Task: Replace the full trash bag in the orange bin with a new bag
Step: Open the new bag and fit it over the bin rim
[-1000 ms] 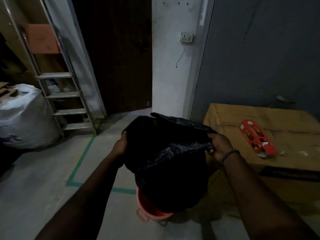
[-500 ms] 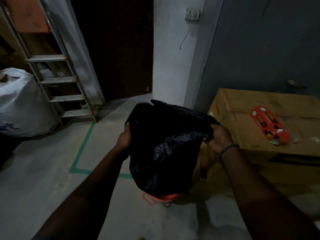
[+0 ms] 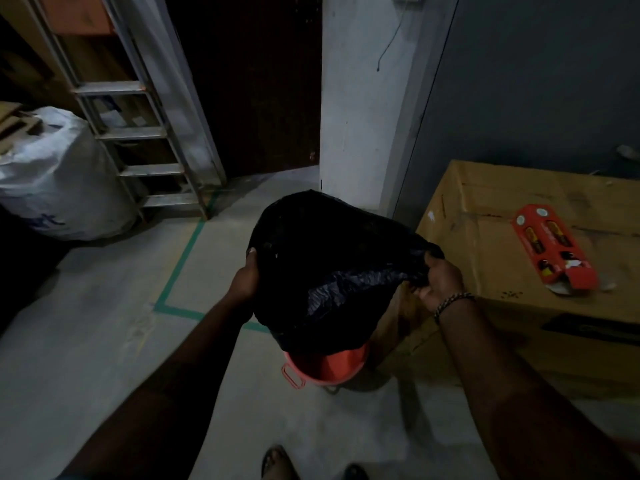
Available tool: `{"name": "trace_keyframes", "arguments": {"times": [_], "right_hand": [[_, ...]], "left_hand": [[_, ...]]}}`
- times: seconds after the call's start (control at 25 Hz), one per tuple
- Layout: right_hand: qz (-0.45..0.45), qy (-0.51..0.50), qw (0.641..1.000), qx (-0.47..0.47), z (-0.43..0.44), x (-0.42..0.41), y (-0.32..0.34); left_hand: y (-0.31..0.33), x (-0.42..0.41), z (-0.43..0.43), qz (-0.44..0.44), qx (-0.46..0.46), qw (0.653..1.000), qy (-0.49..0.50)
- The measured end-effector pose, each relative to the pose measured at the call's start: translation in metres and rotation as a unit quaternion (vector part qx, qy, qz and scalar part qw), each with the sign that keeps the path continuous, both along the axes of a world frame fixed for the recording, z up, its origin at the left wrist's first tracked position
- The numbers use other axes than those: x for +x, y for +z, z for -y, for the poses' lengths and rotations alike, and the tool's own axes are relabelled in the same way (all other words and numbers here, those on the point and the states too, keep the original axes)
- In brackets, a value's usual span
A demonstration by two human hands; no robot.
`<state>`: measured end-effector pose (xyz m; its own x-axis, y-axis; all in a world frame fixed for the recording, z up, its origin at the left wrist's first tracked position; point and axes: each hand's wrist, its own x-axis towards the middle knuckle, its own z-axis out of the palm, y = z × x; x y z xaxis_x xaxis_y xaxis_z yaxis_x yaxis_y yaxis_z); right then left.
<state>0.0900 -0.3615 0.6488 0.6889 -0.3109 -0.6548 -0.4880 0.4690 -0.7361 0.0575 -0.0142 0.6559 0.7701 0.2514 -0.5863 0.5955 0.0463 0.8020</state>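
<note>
Dim concrete floor [image 3: 104, 341], marked with green tape [image 3: 181, 265], carries the orange bin [image 3: 325, 367] beside a cardboard box [image 3: 485, 244] (a red carton [image 3: 554, 251] lies on top). A black trash bag [image 3: 329, 271] hangs over the bin, its bottom apparently inside the rim. The left hand [image 3: 246, 278] grips the bag's left edge; the right hand [image 3: 440, 282] pinches its right edge.

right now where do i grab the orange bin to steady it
Probably the looped handle on the left rim of the orange bin, from the left: it juts out clear, while the black trash bag covers the far rim.
</note>
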Motion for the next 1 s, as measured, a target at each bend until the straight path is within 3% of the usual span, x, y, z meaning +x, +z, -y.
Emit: {"name": "trace_keyframes", "arguments": {"times": [0.44, 0.68, 1.0], "right_hand": [[-0.1, 0.085, 0.991, 0.011, 0.017, -0.033, -0.055], [-0.144, 0.081, 0.986, -0.006, 0.007, -0.037, -0.071], [-0.152, 0.067, 0.986, -0.009, -0.026, -0.027, -0.11]], "left_hand": [[-0.059, -0.038, 0.038, -0.079, 0.041, 0.996, 0.002], [-0.074, -0.032, 0.034, -0.072, 0.07, 0.995, -0.024], [-0.113, -0.015, 0.007, -0.102, 0.03, 0.994, -0.036]]}}
